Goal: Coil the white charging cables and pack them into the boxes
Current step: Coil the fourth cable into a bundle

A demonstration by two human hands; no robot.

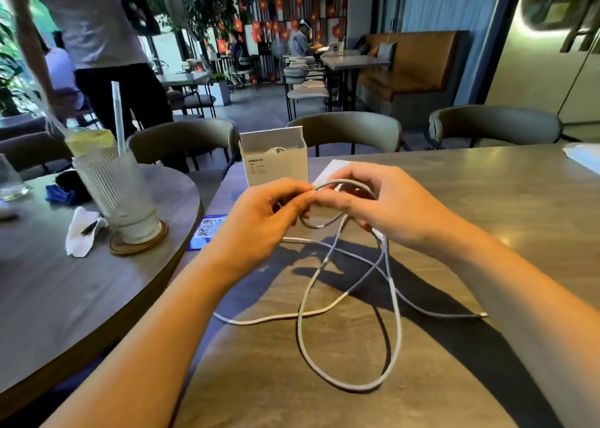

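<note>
A white charging cable [349,297] is held above a grey wood-grain table [487,200], its upper end gathered into a small loop between the two hands. The left hand [269,219] is seen with fingers curled inward, thumb and fingertips pinching the cable where the loop closes. The right hand [386,206] is curled over the arc of the loop from the other side, the cord passing under its fingers, and a short white connector end can be made out just below its palm. The cable is thin, round and matte white, tinted bluish where shadow falls across it. Below the hands it hangs down and is spread loosely over the tabletop: one large open oval loop lies nearest the camera, strands cross one another in the middle, one run trails off toward the table's left edge and another ends at the right in a small plug tip. An open white box [276,164] is stood upright just behind the hands, its flap raised, with something white coiled inside that cannot be clearly identified. A card with a QR code [207,231] lies at the table's left edge. On a neighbouring round table [65,297] a ribbed glass with a straw [120,193] is set on a coaster, beside a crumpled napkin [81,232].
</note>
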